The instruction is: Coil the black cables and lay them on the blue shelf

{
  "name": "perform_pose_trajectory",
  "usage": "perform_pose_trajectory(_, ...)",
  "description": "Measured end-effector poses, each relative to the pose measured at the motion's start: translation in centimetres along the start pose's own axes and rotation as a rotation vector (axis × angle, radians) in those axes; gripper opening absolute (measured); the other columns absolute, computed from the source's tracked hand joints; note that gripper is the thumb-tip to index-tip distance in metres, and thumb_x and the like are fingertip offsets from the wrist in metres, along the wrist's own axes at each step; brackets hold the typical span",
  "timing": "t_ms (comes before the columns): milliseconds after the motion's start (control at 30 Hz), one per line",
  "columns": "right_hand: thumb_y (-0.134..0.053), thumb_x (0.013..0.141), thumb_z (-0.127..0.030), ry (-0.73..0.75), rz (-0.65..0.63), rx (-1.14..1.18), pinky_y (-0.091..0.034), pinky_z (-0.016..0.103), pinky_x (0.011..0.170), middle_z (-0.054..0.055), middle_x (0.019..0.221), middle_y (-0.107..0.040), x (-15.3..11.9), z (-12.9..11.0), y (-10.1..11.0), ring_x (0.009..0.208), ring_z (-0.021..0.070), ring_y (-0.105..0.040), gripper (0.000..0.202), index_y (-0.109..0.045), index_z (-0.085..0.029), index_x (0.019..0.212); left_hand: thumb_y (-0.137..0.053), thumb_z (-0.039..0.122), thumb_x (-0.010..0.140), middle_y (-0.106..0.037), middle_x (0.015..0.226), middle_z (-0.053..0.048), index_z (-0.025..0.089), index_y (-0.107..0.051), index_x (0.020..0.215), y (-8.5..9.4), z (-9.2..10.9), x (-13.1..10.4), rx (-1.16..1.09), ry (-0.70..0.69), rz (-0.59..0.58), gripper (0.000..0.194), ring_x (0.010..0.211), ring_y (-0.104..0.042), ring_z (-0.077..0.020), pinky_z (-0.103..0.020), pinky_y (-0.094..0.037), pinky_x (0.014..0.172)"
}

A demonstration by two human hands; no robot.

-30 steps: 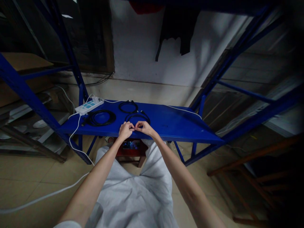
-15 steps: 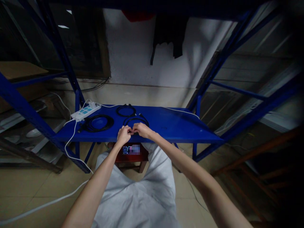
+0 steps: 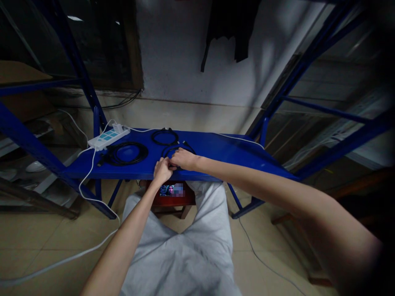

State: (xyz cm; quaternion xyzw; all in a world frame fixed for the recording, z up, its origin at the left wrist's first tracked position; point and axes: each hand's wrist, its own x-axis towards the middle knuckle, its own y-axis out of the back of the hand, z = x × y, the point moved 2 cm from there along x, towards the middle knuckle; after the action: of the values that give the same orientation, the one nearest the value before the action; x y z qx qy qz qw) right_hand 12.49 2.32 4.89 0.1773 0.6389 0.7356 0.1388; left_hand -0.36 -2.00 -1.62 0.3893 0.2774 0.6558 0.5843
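A coiled black cable (image 3: 191, 149) lies at the front middle of the blue shelf (image 3: 222, 154), partly covered by my hands. My left hand (image 3: 163, 169) is closed on the near left side of this coil. Close against it, my right hand (image 3: 182, 159) has its fingers pinched on the same cable, its forearm reaching in from the right. Two plugs of the cable point away beyond my right hand. Just what lies between the fingertips is too small to make out. Behind the hands sits a smaller black cable coil (image 3: 153, 142), and a larger black cable coil (image 3: 142, 158) lies to the left.
A white power strip (image 3: 108, 137) with cords rests at the shelf's left end. Blue uprights (image 3: 78, 61) frame both sides. Below the front edge, a lit phone (image 3: 166, 190) lies on a reddish-brown stool (image 3: 159, 201) between my knees. A white cord (image 3: 89, 181) hangs down at left.
My right elbow has swung outward, and the right hand now reaches further over the left, fingers still on the cable. The camera view has tilted slightly down.
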Motion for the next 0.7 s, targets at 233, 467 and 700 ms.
perform_pose_trajectory(233, -0.070, 0.080, -0.003, 0.166, -0.044, -0.115, -0.039, 0.037, 0.087, 0.008, 0.075, -0.070, 0.3, -0.2, 0.3, 0.083, 0.0232, -0.066, 0.018, -0.069, -0.017, 0.068, -0.067, 0.030, 0.088, -0.064, 0.110, -0.011, 0.023, -0.064, 0.118, 0.0, 0.1, -0.1, 0.017, 0.004, -0.006, 0.031, 0.105, -0.063, -0.0298, -0.036, -0.047, 0.088)
perform_pose_trajectory(467, -0.054, 0.093, -0.004, 0.511, -0.061, -0.421, -0.040, 0.036, 0.088, 0.013, 0.096, -0.074, -0.4, -1.6, 1.1, 0.098, 0.0234, -0.063, 0.023, -0.075, -0.013, 0.088, -0.056, 0.013, 0.087, -0.066, 0.110, -0.012, 0.019, -0.064, 0.110, -0.2, 0.3, -0.3, 0.061, -0.039, 0.023, 0.026, 0.117, -0.060, -0.0309, -0.038, -0.044, 0.101)
perform_pose_trajectory(700, -0.047, 0.099, -0.007, 0.559, -0.030, -0.335, -0.040, 0.034, 0.087, 0.014, 0.102, -0.071, -1.3, -0.7, 1.5, 0.100, 0.0223, -0.060, 0.024, -0.071, -0.012, 0.098, -0.061, 0.015, 0.084, -0.064, 0.108, -0.012, 0.018, -0.064, 0.112, 0.2, 0.5, -0.2, 0.046, -0.010, -0.010, 0.029, 0.112, -0.062, -0.0308, -0.037, -0.045, 0.098)
